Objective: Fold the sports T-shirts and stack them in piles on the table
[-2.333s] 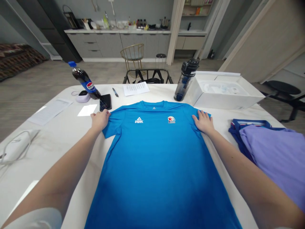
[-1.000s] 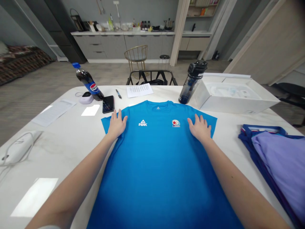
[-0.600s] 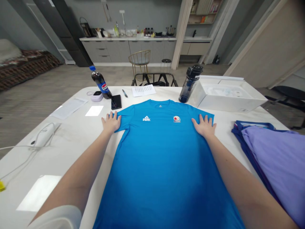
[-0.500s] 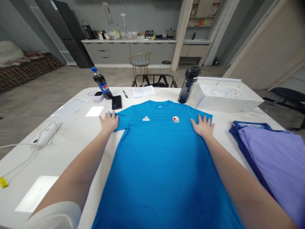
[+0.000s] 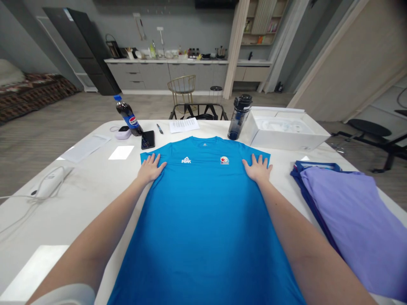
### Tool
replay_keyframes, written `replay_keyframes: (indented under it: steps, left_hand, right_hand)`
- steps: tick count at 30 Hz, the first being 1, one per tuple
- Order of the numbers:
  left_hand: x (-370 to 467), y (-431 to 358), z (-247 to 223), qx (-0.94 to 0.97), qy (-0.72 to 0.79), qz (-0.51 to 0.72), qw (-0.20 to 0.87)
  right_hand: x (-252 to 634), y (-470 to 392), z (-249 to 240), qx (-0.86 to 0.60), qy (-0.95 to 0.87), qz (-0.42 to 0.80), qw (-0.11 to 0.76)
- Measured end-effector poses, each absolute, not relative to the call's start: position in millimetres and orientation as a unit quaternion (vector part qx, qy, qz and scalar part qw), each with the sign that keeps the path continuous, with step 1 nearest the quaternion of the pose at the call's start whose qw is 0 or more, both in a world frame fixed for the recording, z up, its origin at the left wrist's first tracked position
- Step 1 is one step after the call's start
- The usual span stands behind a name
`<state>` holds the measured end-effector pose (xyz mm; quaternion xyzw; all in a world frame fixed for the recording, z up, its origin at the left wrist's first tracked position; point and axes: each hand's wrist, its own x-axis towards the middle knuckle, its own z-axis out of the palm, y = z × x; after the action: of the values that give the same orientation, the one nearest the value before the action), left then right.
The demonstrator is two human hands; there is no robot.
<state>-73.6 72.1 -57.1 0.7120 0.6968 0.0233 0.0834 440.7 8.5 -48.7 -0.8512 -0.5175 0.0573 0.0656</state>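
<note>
A blue T-shirt point(image 5: 203, 212) lies spread face up on the white table point(image 5: 92, 190), its collar toward the far edge and its lower end running out of view. Two small prints show on its chest. My left hand point(image 5: 150, 168) rests flat on the left sleeve, near the armpit, with its fingers spread. On the right sleeve lies my right hand point(image 5: 258, 168), also palm down with fingers apart. Neither hand grips the cloth.
Behind the shirt are a cola bottle point(image 5: 129, 115), a phone point(image 5: 148, 140), a pen point(image 5: 159, 128), a printed sheet point(image 5: 184, 125), a dark tumbler point(image 5: 239, 117) and a white box point(image 5: 286, 137). Folded clothes point(image 5: 346, 212) lie right; a white corded device point(image 5: 49, 183) lies left.
My left hand has moved inward from the sleeve's outer edge onto the sleeve. My right hand stays on its sleeve. The whole view has shifted slightly.
</note>
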Motion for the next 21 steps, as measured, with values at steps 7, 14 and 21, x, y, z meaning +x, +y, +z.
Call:
replay_keyframes:
  steps: [7,14,21]
  left_hand:
    - [-77,89,-47,0.655,0.753,-0.031,0.055]
    - [-65,104,-39,0.593,0.798,-0.094,0.048]
    - [-69,93,-46,0.58,0.811,-0.067,0.04]
  right_hand:
    - [441,8,-50,-0.853,-0.513,0.053,0.076]
    - [442,7,-51,-0.853,-0.512,0.049,0.088]
    - [442,6,-49,-0.851,-0.515,0.051,0.089]
